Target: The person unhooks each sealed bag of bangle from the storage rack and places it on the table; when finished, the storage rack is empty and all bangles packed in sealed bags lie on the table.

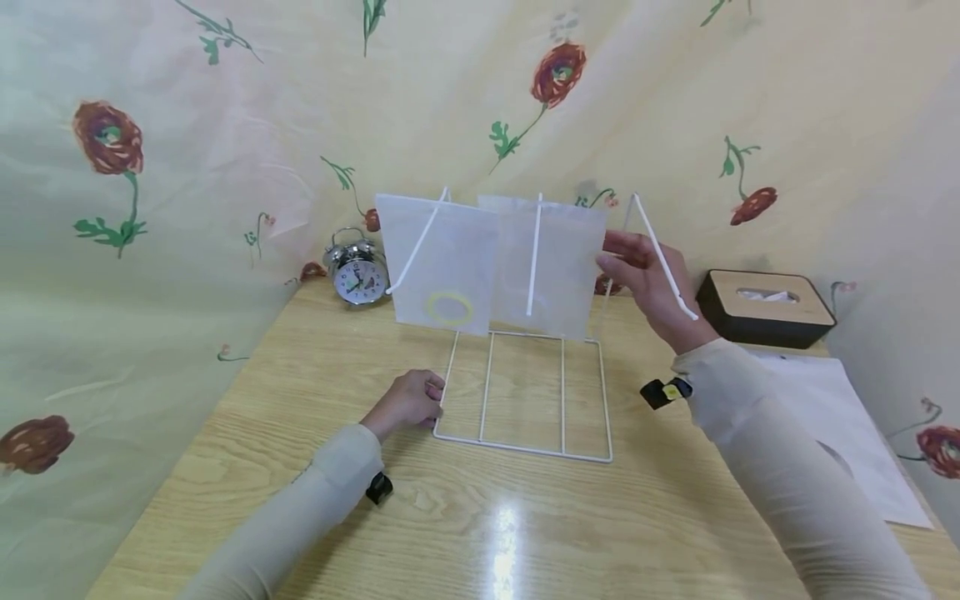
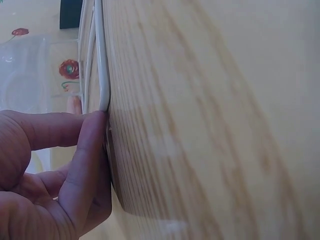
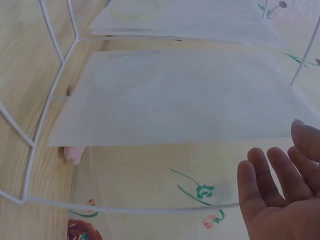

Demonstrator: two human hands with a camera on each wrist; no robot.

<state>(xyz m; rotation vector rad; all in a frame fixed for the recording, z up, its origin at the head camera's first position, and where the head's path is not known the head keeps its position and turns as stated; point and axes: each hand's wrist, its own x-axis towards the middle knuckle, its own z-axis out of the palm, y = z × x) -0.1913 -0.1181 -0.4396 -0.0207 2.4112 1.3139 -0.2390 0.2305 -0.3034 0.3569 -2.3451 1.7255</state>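
Broadly, your pale oak-grain worktop carries everything, backed by a cream curtain printed with red flowers. Take the white wire rack as your landmark: its flat base grid lies at the worktop's middle, and its slanted arms rise at the far side.

Two translucent white sheets hang on those arms, side by side, the left one showing a faint yellow ring; likely they are draped there so they stay spread.

Your left hand rests at the rack's near-left corner, fingers curled with the fingertips pressed against the wire, seemingly to keep the base from sliding. Your right hand is raised beside the rack's rightmost arm, fingers straight and together, just off the right sheet's edge, holding nothing.

Right of the rack sits a dark tissue box with a wooden lid and a white paper sheet; left of it, behind, a silver twin-bell alarm clock. None of these crowds your hands.
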